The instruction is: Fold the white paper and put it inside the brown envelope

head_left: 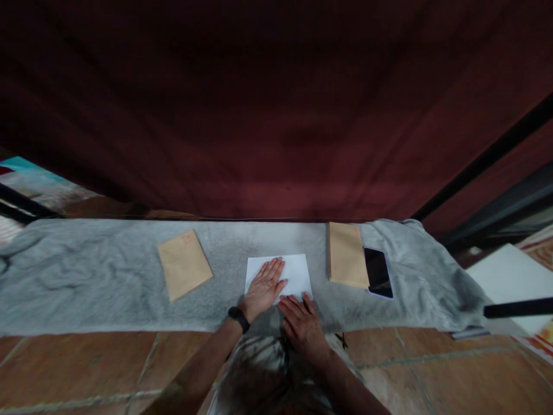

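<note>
A white sheet of paper [296, 272] lies on a grey fleece cloth [108, 276] spread over a low surface. My left hand [264, 286] rests flat on the paper's left half, fingers stretched out, a black band on its wrist. My right hand [301, 321] lies at the paper's near edge, fingers extended and pressing down on that edge. Neither hand holds anything.
A brown envelope [184, 264] lies left of the paper; a stack of brown envelopes [347, 253] lies to the right, with a black phone [378, 272] beside it. A dark red curtain [276, 115] hangs behind. Tiled floor [86, 363] runs below.
</note>
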`<state>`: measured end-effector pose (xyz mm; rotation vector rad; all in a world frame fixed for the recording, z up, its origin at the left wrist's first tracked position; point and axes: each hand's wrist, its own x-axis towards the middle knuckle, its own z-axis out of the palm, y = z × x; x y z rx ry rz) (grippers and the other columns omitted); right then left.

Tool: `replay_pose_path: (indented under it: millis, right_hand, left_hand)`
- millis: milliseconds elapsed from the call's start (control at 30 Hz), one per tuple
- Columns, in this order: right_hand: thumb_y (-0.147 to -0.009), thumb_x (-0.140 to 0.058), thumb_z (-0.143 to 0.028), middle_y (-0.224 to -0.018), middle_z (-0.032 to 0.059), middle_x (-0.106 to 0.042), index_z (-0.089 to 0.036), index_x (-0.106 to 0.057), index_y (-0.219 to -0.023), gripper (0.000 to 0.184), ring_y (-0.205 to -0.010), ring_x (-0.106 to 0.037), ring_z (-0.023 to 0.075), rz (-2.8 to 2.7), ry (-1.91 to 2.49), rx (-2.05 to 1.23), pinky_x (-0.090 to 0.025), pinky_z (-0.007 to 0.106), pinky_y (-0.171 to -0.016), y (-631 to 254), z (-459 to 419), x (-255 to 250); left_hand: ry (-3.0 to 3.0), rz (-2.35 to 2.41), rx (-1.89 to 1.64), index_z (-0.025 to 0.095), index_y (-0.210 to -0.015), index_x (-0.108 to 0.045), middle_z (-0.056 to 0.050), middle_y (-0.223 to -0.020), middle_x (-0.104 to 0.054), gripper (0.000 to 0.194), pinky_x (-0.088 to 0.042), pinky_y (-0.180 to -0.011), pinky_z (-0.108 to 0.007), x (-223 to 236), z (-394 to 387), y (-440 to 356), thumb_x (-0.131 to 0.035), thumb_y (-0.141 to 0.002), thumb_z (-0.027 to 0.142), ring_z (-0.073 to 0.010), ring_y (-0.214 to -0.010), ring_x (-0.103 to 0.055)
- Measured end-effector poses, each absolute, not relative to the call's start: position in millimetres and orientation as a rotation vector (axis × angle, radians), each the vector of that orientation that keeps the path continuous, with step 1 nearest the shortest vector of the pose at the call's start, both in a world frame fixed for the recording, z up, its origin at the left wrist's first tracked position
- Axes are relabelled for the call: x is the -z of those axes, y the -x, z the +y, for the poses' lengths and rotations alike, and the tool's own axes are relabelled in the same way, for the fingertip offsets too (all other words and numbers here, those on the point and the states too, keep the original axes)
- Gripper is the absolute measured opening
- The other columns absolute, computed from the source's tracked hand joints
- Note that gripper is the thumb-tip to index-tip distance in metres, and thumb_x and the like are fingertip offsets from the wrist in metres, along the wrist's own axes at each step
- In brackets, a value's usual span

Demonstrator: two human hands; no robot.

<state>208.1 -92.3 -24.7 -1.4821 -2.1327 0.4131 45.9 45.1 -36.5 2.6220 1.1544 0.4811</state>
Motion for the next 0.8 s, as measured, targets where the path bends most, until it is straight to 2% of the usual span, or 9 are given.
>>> replay_pose_path:
  millis: [67,167,267,467,600,800]
  right_hand:
    - [-0.100,-0.044,-0.020,-0.137,0.0056,-0.064,-0.026,-0.058,-0.138,0.040,-0.131,-0.054,0.0217,-2.065,1.485,-0.457,-0.024,0.053,-0.122,-210.7,-90.0,25.4]
    - [-0.100,-0.040,-0.019,-0.127,0.0054,-0.070,-0.027,-0.066,-0.128,0.038,-0.120,-0.062,0.0203,-1.935,1.521,-0.519,-0.038,0.047,-0.116,-214.9,-78.3,23.5]
    - [-0.100,-0.040,-0.020,-0.130,0.0072,-0.068,-0.022,-0.065,-0.130,0.040,-0.119,-0.063,0.0196,-1.867,1.548,-0.524,-0.047,0.040,-0.109,-215.2,-54.2,19.4]
    - [-0.101,-0.044,-0.027,-0.151,0.0050,-0.050,-0.024,-0.053,-0.144,0.043,-0.141,-0.044,0.0206,-2.154,1.509,-0.420,-0.027,0.046,-0.122,-197.4,3.2,24.6]
    - [-0.102,-0.043,-0.031,-0.157,0.0040,-0.039,-0.024,-0.042,-0.151,0.049,-0.147,-0.035,0.0208,-2.180,1.620,-0.341,-0.020,0.046,-0.124,-191.5,26.2,31.8]
    - [-0.104,-0.039,-0.033,-0.160,0.0044,-0.035,-0.021,-0.039,-0.153,0.051,-0.149,-0.031,0.0233,-2.186,1.674,-0.341,-0.015,0.048,-0.124,-199.7,43.2,30.8]
  left_hand:
    - [-2.664,1.128,-0.486,0.018,-0.157,-0.029,-0.011,-0.160,-0.034,0.058,-0.022,-0.124,-0.046,35.9,24.7,-36.3,-0.036,-0.104,0.040,-0.0224,-0.150,-0.027]
    - [-2.719,1.073,-0.456,0.020,-0.157,-0.027,-0.010,-0.161,-0.033,0.057,-0.025,-0.124,-0.045,33.4,-2.0,-23.2,-0.036,-0.104,0.038,-0.0212,-0.150,-0.029]
    - [-2.752,1.030,-0.422,0.018,-0.156,-0.029,-0.011,-0.159,-0.036,0.057,-0.028,-0.123,-0.044,31.0,-19.6,-14.8,-0.039,-0.103,0.037,-0.0218,-0.148,-0.033]
    - [-2.774,1.013,-0.397,0.017,-0.150,-0.042,-0.016,-0.151,-0.049,0.058,-0.033,-0.119,-0.047,33.3,-30.0,-10.4,-0.046,-0.100,0.047,-0.0263,-0.140,-0.046]
    - [-2.810,0.988,-0.335,0.018,-0.154,-0.035,-0.014,-0.154,-0.045,0.063,-0.028,-0.121,-0.045,33.9,-28.7,-9.2,-0.046,-0.099,0.048,-0.0254,-0.144,-0.041]
    - [-2.895,0.913,-0.294,0.026,-0.156,-0.030,-0.006,-0.158,-0.040,0.064,-0.014,-0.125,-0.046,30.3,-31.3,-4.6,-0.041,-0.100,0.054,-0.0235,-0.149,-0.031]
